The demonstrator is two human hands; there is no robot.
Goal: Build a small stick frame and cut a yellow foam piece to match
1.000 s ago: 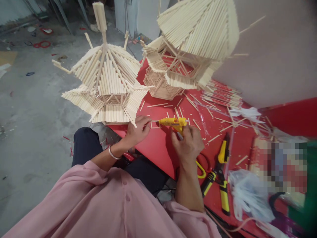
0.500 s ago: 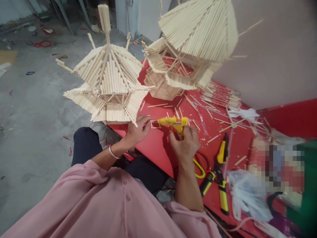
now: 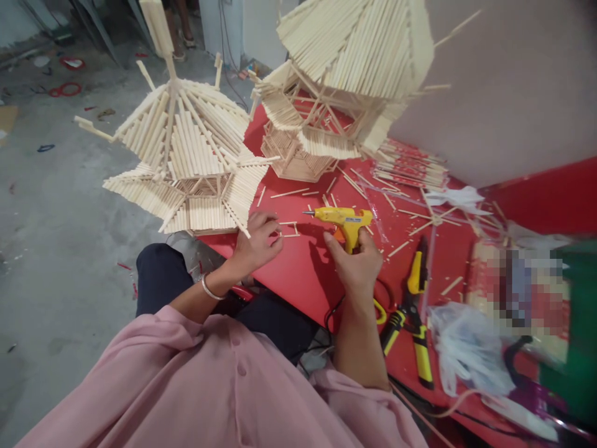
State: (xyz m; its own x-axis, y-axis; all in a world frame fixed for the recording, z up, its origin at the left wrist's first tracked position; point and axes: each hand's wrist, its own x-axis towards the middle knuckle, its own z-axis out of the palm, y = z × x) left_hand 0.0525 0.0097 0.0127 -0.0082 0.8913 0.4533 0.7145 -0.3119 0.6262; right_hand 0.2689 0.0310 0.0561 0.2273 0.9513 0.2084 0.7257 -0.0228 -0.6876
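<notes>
My right hand (image 3: 357,261) is wrapped around the grip of a yellow hot glue gun (image 3: 342,216), whose metal nozzle points left above the table. Facing it, my left hand (image 3: 258,242) has its fingers curled, with the fingertips pinched at the left end of a small rectangular stick frame (image 3: 297,229). Just behind the left hand stands a tiered pagoda model (image 3: 198,149) of pale wooden sticks. A second, taller stick model (image 3: 354,56) rises at the back of the table.
Loose sticks lie scattered over the red table (image 3: 298,274). On the right are black-and-yellow cutters (image 3: 413,311), a clear plastic bag (image 3: 466,348), stick bundles in red-printed wrappers (image 3: 410,165) and partly hidden yellow-handled scissors (image 3: 380,311). A person's legs (image 3: 184,25) show at the back.
The glue gun in my right hand has moved right and slightly up, its nozzle drawing away from the stick frame. My left hand stays at the frame. The view has shifted slightly.
</notes>
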